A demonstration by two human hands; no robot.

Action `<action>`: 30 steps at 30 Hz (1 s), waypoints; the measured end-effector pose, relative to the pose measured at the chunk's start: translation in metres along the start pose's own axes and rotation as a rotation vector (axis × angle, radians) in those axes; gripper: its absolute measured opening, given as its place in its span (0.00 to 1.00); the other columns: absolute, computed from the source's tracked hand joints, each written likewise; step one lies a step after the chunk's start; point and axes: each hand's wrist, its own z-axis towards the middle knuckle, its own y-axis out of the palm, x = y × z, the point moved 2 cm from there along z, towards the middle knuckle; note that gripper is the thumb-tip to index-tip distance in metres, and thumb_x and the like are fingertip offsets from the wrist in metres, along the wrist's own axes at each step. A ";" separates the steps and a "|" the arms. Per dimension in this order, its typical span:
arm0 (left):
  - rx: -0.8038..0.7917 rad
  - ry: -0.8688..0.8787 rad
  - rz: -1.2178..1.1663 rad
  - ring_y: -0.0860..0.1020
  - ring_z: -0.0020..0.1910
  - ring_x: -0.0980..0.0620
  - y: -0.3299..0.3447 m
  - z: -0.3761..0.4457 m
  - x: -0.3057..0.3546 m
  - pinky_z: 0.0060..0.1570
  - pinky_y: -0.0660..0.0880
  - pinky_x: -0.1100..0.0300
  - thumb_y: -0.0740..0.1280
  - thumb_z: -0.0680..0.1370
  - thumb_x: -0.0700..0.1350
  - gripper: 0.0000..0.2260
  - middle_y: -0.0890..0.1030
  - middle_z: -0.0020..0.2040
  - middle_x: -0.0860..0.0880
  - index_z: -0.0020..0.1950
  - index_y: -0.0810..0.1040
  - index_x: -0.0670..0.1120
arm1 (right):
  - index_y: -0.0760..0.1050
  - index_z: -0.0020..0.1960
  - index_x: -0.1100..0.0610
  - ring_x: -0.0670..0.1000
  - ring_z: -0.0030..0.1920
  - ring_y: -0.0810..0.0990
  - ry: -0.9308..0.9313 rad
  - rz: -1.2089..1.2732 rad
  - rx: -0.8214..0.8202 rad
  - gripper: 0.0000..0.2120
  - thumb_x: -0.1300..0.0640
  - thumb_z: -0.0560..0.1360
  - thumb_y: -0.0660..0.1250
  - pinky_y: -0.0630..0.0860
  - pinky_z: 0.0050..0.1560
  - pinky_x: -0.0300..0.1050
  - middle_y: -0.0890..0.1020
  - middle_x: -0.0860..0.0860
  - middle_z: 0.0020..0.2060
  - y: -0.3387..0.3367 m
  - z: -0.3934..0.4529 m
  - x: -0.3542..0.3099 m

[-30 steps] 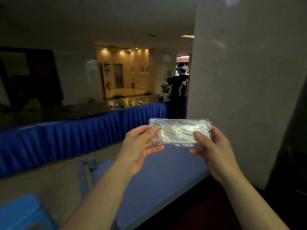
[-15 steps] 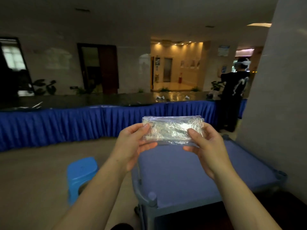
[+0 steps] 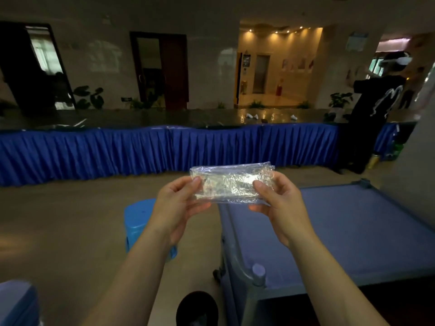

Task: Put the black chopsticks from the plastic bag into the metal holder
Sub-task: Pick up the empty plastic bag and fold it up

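Both hands are holding one crumpled plastic bag up in the air in front of the body, above the near edge of a blue cart top. The left hand is gripping the bag's left end, thumb on the front and fingers behind, and the right hand is pinching the right end the same way; this two-ended grip is likely keeping the bag stretched flat for looking at or folding. The bag is looking see-through, and no black chopsticks are showing in it; no metal holder is in view either. One blue stool is standing on the floor left of the cart, and one person is standing far off by the long blue-skirted tabletop.
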 end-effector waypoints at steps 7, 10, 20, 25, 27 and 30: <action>0.060 -0.111 -0.027 0.85 0.38 0.48 -0.087 0.060 -0.035 0.38 0.83 0.56 0.72 0.76 0.43 0.04 0.85 0.41 0.48 0.44 0.87 0.46 | 0.80 0.54 0.54 0.47 0.40 0.84 0.119 -0.046 0.064 0.07 0.61 0.77 0.72 0.82 0.37 0.43 0.85 0.44 0.39 0.057 0.037 0.078; 0.080 -0.156 -0.038 0.84 0.36 0.50 -0.119 0.083 -0.051 0.38 0.84 0.55 0.70 0.79 0.41 0.05 0.85 0.39 0.49 0.44 0.85 0.45 | 0.80 0.57 0.55 0.50 0.43 0.86 0.182 -0.061 0.111 0.08 0.63 0.78 0.71 0.81 0.35 0.42 0.87 0.50 0.45 0.080 0.049 0.110; 0.188 -0.399 -0.051 0.83 0.35 0.52 -0.209 0.110 -0.127 0.38 0.83 0.56 0.70 0.79 0.40 0.03 0.86 0.40 0.51 0.49 0.83 0.43 | 0.79 0.55 0.55 0.49 0.39 0.85 0.401 -0.120 0.227 0.08 0.63 0.78 0.70 0.81 0.33 0.41 0.87 0.49 0.43 0.115 0.051 0.225; 0.275 -0.510 -0.035 0.83 0.35 0.49 -0.240 0.099 -0.183 0.42 0.85 0.53 0.69 0.80 0.40 0.03 0.86 0.39 0.51 0.50 0.83 0.43 | 0.80 0.56 0.55 0.50 0.42 0.86 0.543 -0.182 0.208 0.08 0.63 0.78 0.70 0.82 0.36 0.42 0.88 0.49 0.45 0.108 0.041 0.283; 0.318 -0.566 -0.036 0.85 0.40 0.48 -0.250 0.095 -0.215 0.43 0.84 0.53 0.69 0.80 0.40 0.04 0.87 0.42 0.48 0.52 0.82 0.42 | 0.79 0.58 0.57 0.50 0.42 0.87 0.600 -0.212 0.209 0.09 0.63 0.78 0.70 0.82 0.37 0.42 0.88 0.50 0.45 0.099 0.037 0.311; 0.383 -0.657 -0.055 0.86 0.44 0.46 -0.267 0.085 -0.279 0.42 0.83 0.55 0.68 0.81 0.40 0.05 0.87 0.45 0.44 0.53 0.82 0.39 | 0.78 0.61 0.59 0.53 0.48 0.87 0.687 -0.263 0.212 0.12 0.63 0.79 0.70 0.83 0.39 0.43 0.87 0.54 0.51 0.077 0.026 0.365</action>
